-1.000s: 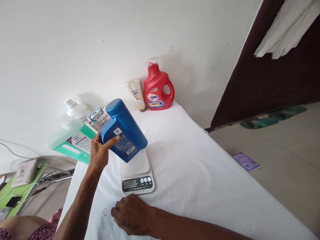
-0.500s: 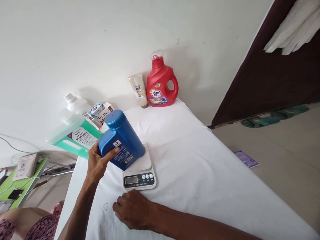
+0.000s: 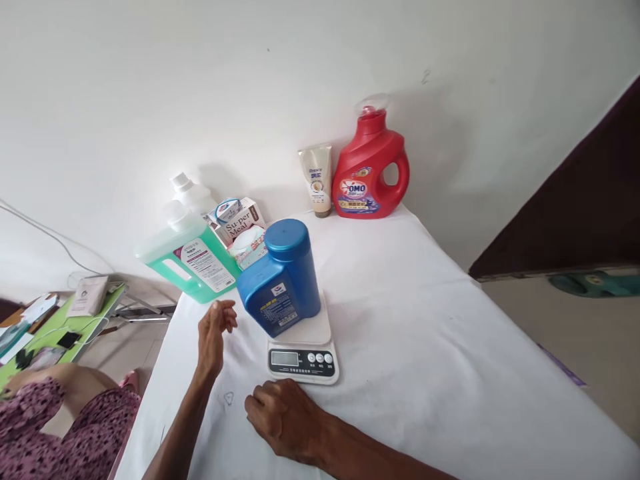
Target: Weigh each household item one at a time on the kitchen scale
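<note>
Blue plastic: the bottle (image 3: 283, 280) stands upright on the plate of the scale (image 3: 303, 343), cap up, with nothing holding it. The left hand (image 3: 214, 331) hangs just beside it, to its left, fingers loosely spread and gripping nothing, apart from the bottle. The right hand (image 3: 280, 417) rests knuckles-up on the white cloth (image 3: 425, 347), just in front of the scale's button strip, fingers curled under and holding nothing that can be seen.

As for progress, the placing looks done: the bottle sits on the plate and stands by itself. What seems left is the reading. The display on the scale's front is too small and dim to tell whether it shows a figure, so whether the weight has registered cannot be said. The right hand lies close to the buttons but is not touching them.

Against the wall at the cloth's far edge stand a red jug (image 3: 371, 167) and a beige tube (image 3: 317, 180), side by side. To the left, behind the blue bottle, a green bottle (image 3: 193, 257) leans, with a white bottle (image 3: 193, 193) behind it and a small box (image 3: 240, 223) among them. These items are well apart from both hands and, judged from where they lie, may not have been on the scale yet.
</note>
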